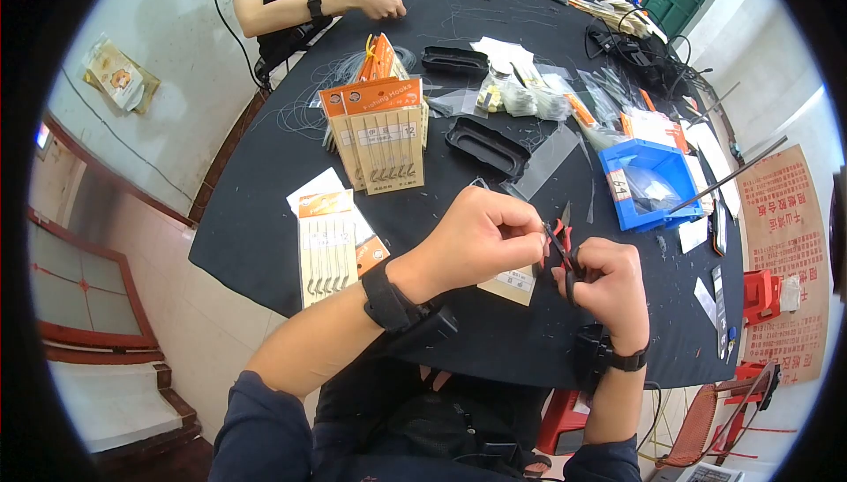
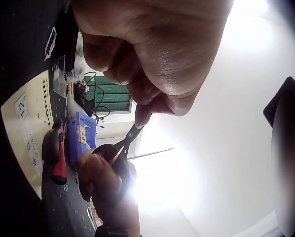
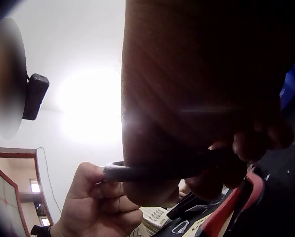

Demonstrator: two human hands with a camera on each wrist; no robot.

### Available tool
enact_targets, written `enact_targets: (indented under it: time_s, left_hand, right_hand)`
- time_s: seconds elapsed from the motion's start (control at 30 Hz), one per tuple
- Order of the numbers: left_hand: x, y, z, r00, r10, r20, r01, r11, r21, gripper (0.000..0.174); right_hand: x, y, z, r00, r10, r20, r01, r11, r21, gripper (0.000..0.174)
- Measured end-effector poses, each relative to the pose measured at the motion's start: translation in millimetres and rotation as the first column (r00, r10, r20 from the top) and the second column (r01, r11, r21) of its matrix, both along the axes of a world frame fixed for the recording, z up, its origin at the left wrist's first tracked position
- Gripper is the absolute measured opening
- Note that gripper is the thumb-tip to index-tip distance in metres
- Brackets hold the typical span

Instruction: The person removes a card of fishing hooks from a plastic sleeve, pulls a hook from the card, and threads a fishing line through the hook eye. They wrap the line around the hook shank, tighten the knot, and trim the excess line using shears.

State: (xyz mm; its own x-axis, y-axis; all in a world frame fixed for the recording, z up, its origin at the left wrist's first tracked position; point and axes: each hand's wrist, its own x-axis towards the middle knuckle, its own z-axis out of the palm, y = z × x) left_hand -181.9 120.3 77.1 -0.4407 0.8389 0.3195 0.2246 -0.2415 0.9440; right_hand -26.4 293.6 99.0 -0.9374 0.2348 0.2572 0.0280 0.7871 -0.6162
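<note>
My right hand (image 1: 604,283) grips the handles of small black scissors (image 2: 122,148), fingers through the loops. Thumb and fingertips of my left hand (image 1: 485,239) are pinched together right at the scissor blades; whatever lies between them is too small to make out. Under the hands, a hook card (image 1: 513,284) lies on the black table (image 1: 441,323), and red-handled pliers (image 1: 565,233) lie just beyond the scissors. To the left of my left wrist is another card with several hooks (image 1: 326,257), overlapping a white and orange card.
Packs of fishing hook cards (image 1: 384,142) stand upright beyond my left hand. Farther back are black trays (image 1: 488,149), a blue bin (image 1: 648,184) with a thin rod over it, plastic bags and tangled line. Another person's hands (image 1: 381,3) are at the far left edge.
</note>
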Motion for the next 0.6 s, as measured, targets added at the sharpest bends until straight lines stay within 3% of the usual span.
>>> enact_targets:
  time_s: [0.47,0.6]
  left_hand:
    - [0.5,1.9,-3.6,0.995,-0.026,0.101,0.029,0.999,-0.023,0.011]
    - [0.6,2.1,-4.5,0.992,-0.022,0.121,0.024,1.0,-0.016,0.011]
  right_hand:
    - [0.5,3.4,-2.2,0.995,-0.031,-0.091,0.036,0.998,0.054,0.033]
    - [-0.9,4.5,-2.4,0.99,-0.118,-0.078,0.115,0.992,-0.045,0.035]
